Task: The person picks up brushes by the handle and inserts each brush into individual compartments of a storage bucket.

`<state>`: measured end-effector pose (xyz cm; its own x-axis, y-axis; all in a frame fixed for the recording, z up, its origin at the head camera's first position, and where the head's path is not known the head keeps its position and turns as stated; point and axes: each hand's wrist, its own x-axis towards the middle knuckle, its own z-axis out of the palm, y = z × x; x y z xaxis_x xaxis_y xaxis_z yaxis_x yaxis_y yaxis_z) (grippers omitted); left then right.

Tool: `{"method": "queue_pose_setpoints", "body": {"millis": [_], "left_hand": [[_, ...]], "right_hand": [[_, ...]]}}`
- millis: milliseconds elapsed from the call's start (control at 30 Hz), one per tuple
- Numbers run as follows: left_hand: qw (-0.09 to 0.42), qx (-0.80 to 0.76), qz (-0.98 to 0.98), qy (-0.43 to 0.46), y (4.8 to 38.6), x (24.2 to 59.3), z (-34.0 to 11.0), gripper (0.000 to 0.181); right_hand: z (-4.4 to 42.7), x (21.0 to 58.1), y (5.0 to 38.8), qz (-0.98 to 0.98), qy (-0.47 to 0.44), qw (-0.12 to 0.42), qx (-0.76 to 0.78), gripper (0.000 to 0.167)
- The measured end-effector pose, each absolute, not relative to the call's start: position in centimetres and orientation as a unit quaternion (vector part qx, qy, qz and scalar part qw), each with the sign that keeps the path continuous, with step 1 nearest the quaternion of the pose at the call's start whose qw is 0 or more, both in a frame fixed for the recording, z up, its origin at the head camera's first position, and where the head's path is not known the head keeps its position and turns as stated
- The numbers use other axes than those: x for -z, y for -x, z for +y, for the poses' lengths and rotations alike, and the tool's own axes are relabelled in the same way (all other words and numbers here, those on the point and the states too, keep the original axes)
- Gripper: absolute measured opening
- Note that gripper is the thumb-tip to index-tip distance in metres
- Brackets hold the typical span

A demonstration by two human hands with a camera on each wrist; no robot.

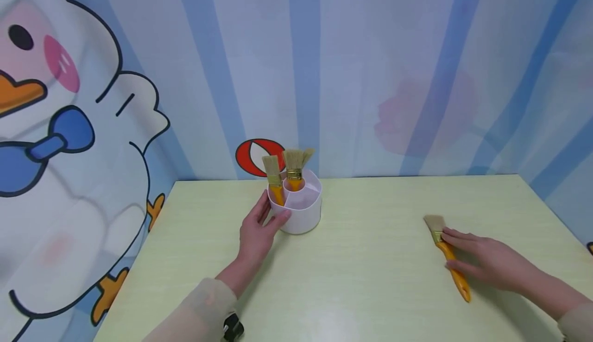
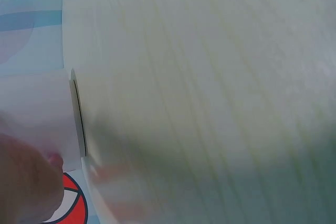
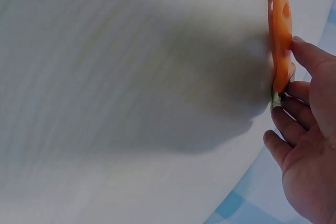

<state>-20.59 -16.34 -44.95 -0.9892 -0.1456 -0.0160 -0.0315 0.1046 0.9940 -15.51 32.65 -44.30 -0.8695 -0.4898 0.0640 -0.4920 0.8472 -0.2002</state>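
Note:
My left hand (image 1: 257, 231) holds a pale round divided brush holder (image 1: 303, 218) by its left side, thumb on the front wall. In the left wrist view that hand (image 2: 29, 182) is against the holder's wall (image 2: 37, 103). Inside stand a paintbrush (image 1: 273, 180) in the left section and another paintbrush (image 1: 293, 167) in the central cup. More bristles (image 1: 308, 154) show behind them. At the right, my right hand (image 1: 486, 259) touches a flat orange-handled paintbrush (image 1: 449, 254) lying on the table, fingertips at the ferrule. In the right wrist view its thumb (image 3: 304, 51) meets the handle (image 3: 282, 35).
The pale wood-grain table (image 1: 352, 275) ends at a blue striped backdrop (image 1: 352, 74) close behind the brush holder. A large cartoon duck (image 1: 69, 218) is printed on the backdrop at the left. A dark watch-like object (image 1: 233, 326) sits at my left wrist.

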Motion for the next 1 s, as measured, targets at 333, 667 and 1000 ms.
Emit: {"method": "queue_pose_setpoints", "body": {"millis": [333, 667, 1000], "left_hand": [[0.044, 0.667, -0.741, -0.061, 20.7, 45.2, -16.5, 0.088], [0.046, 0.666, -0.743, -0.052, 20.6, 45.0, -16.3, 0.086], [0.043, 0.665, -0.743, -0.059, 20.5, 44.9, -16.5, 0.086]], "right_hand": [[31.3, 43.8, 17.3, -0.954, -0.278, -0.019, -0.112, 0.068], [31.3, 44.2, 15.4, -0.973, -0.178, -0.044, -0.14, 0.08], [31.1, 46.1, 14.1, -0.957, -0.14, -0.034, -0.25, 0.079]]}}
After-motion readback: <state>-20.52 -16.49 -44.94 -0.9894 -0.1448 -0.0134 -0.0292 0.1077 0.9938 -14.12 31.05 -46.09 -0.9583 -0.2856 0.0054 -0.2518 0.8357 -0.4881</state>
